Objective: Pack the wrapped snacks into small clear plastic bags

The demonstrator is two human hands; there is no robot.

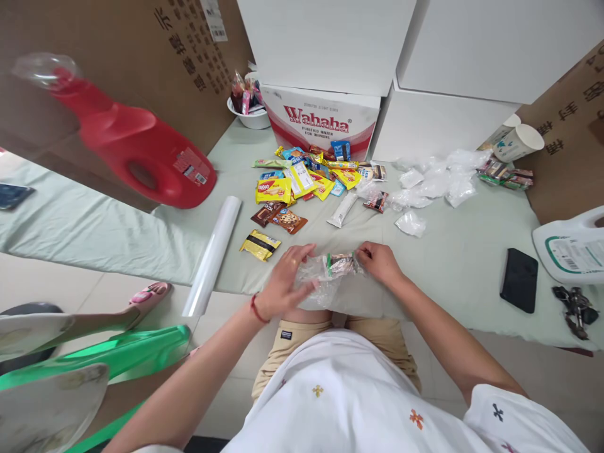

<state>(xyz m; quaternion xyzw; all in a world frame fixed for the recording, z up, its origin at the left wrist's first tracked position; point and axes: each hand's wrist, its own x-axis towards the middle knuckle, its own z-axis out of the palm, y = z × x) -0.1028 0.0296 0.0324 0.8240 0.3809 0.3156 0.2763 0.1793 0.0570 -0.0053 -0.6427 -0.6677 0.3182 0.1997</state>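
Note:
My left hand point(285, 280) grips the left side of a clear plastic bag point(318, 286) at the table's front edge, fingers curled over it. My right hand point(380, 261) pinches the bag's right end. Inside the bag lies a small snack packet point(340, 263) with a green stripe. Just beyond the hands, a pile of colourful snack packets point(309, 179) is spread on the pale green cloth, with a black-and-gold packet point(259, 245) and a brown cookie packet point(289, 220) nearest my left hand.
A roll of clear film point(213, 255) lies left of the hands. A red jug point(136, 154) lies on its side. A Wahaha box point(321, 123), white boxes, empty clear bags point(436, 182), paper cups point(519, 141), a black phone point(519, 280), keys point(576, 309) and a white jug point(573, 248) surround.

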